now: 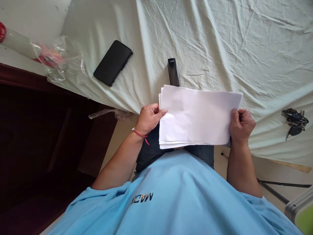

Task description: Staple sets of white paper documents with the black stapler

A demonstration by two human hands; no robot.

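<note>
A small stack of white paper sheets (195, 117) is held up over my lap, its edges slightly offset at the left and bottom. My left hand (150, 119) pinches the left edge, thumb on top and the other fingers curled by the side. On the right edge, my right hand (241, 125) is closed with the thumb over the paper. Just beyond the top edge of the sheets lies a black stapler-like object (173, 72), its near end close to the paper.
A black phone (112, 63) lies on the pale cloth (220, 42) at the left. Farther left are a bottle with a red cap (19, 42) and clear plastic wrap (57, 70). A bunch of keys (295, 121) lies at the right.
</note>
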